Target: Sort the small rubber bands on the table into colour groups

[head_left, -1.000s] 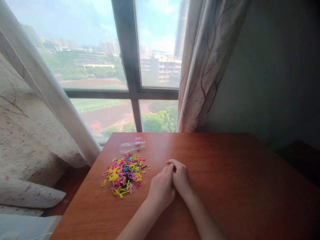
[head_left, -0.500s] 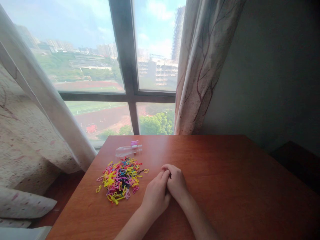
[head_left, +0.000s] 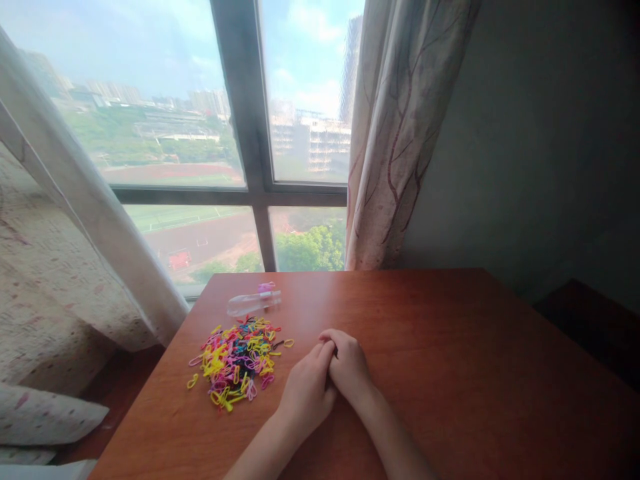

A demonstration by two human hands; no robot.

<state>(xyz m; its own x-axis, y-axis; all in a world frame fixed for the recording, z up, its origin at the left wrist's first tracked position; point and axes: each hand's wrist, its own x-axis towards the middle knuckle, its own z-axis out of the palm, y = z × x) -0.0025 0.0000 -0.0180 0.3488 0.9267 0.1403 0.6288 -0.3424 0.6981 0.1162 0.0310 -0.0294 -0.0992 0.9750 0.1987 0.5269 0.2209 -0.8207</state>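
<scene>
My left hand [head_left: 307, 385] and my right hand [head_left: 349, 364] are folded together on the brown wooden table. Their fingers are closed against each other, and no object shows in them; the palms are hidden. Left of them lies a loose heap of small elastic bands [head_left: 239, 360] in yellow, pink, red, blue and black. A clear plastic container [head_left: 246, 304], which looks like a small bottle, lies on its side behind the heap. Beside it is a small pink-purple piece [head_left: 267, 287], too small to identify. Neither hand touches the bands.
The wooden table [head_left: 450, 360] reaches to a window with a dark frame [head_left: 256, 193]. Patterned curtains hang at the left [head_left: 60, 220] and right [head_left: 390, 153]. A white edge [head_left: 50, 471] shows at the lower left, and a dark piece of furniture [head_left: 580, 313] stands at the right.
The whole view has shifted slightly, so the table things and hands appear a little further left. My hands stay folded together, and the bands and container lie as before.
</scene>
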